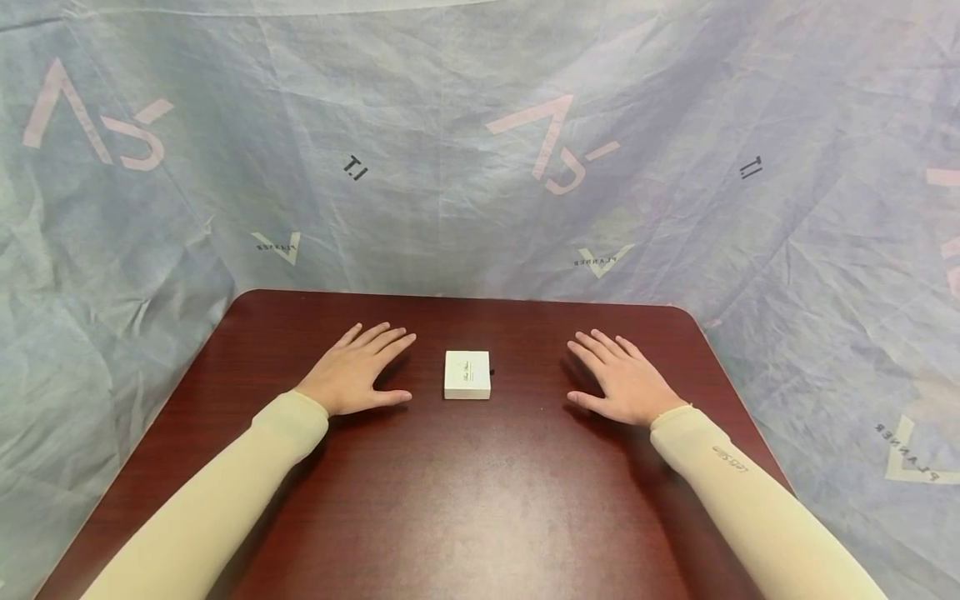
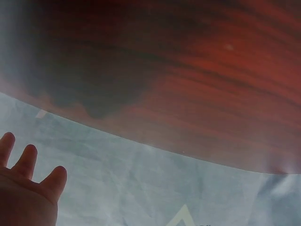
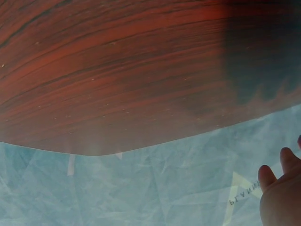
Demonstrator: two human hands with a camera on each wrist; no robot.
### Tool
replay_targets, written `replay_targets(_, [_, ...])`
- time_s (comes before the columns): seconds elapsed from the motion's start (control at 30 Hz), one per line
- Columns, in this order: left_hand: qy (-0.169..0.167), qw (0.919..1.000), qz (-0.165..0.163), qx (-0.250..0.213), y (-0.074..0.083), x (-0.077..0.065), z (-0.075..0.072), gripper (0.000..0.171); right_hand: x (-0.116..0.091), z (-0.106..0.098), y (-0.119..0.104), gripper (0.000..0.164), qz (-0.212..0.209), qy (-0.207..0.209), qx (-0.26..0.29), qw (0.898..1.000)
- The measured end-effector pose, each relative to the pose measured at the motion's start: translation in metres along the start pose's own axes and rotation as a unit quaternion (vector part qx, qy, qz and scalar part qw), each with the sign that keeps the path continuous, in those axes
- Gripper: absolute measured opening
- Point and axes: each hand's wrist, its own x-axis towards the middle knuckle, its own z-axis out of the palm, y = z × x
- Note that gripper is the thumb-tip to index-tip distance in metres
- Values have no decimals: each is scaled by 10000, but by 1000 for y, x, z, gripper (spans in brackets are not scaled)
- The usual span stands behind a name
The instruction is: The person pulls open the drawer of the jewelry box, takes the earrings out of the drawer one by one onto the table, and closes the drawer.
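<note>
A small white square box with dark lettering on its lid lies on the dark red wooden table; a small dark tab sticks out at its right side. To the left of the box is my left hand, palm down, fingers straight and thumb pointing toward the box. On the other side, farther off, my right hand is held the same way. Neither hand touches the box or holds anything. Each wrist view shows only part of a hand, the left and the right, with fingers extended.
Grey-blue cloth printed with letters and logos hangs behind the table and along both sides. The table's far edge runs just beyond the hands. Pale sleeves cover both forearms.
</note>
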Motion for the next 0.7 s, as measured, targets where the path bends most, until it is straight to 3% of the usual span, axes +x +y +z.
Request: replay_targets(0.7, [-135, 9996, 183, -186, 32, 25, 2, 113, 5, -4, -11, 99, -148, 9, 6, 9999])
